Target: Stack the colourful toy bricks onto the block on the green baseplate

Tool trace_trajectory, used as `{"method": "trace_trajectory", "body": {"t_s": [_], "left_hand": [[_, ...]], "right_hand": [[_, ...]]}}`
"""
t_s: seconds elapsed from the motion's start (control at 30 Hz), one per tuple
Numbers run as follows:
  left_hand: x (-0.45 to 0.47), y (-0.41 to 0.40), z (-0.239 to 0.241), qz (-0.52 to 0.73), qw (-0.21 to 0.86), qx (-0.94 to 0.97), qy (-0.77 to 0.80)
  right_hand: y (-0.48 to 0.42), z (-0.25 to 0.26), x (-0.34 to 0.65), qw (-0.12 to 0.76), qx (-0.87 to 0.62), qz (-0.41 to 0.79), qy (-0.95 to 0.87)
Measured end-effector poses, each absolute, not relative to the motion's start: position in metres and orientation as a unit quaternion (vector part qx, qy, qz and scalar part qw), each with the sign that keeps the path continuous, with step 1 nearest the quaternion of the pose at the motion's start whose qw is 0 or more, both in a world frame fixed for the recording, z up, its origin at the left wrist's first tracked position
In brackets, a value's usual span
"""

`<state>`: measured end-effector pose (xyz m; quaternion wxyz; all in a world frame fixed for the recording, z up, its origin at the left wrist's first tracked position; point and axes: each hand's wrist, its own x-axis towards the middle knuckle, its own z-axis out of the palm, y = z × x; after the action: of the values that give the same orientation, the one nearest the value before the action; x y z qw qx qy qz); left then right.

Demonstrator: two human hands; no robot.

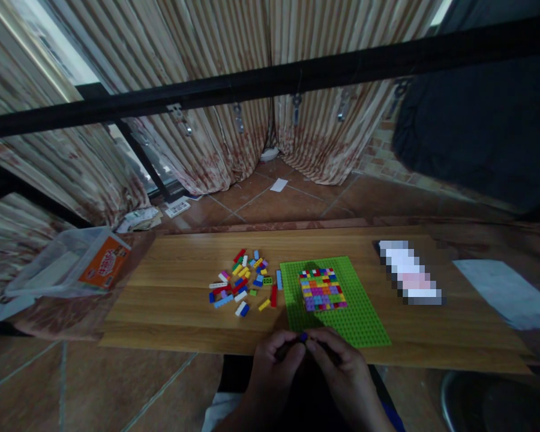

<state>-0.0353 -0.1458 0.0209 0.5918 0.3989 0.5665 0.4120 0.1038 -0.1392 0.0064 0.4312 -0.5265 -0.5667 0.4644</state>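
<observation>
My left hand and my right hand meet at the front edge of the table, fingers pinched together. Between the fingertips shows a small dark blue toy brick; a yellowish bit appears beside it at the right fingertips, too small to make out. Just beyond my hands lies a green studded baseplate. On it stands a block of multicoloured toy bricks, built up close together. Left of the baseplate, loose bricks in many colours are scattered over the wood, with a light blue brick near the plate's edge.
The wooden table also bears a phone, pixelated, at the right. A clear plastic box with an orange packet is at the left. A paper sheet lies far right. A dark metal rail crosses before curtains.
</observation>
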Motion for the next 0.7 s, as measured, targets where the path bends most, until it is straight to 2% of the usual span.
{"method": "trace_trajectory", "body": {"t_s": [0.3,0.7], "left_hand": [[-0.0370,-0.1471,0.0219,0.372,0.501,0.491,0.608],[-0.0322,-0.1444,0.0200,0.354,0.481,0.527,0.604]], "right_hand": [[-0.1392,0.0089,0.1075,0.394,-0.529,0.426,-0.619],[-0.1420,-0.0001,0.1082,0.394,-0.536,0.345,-0.663]]}}
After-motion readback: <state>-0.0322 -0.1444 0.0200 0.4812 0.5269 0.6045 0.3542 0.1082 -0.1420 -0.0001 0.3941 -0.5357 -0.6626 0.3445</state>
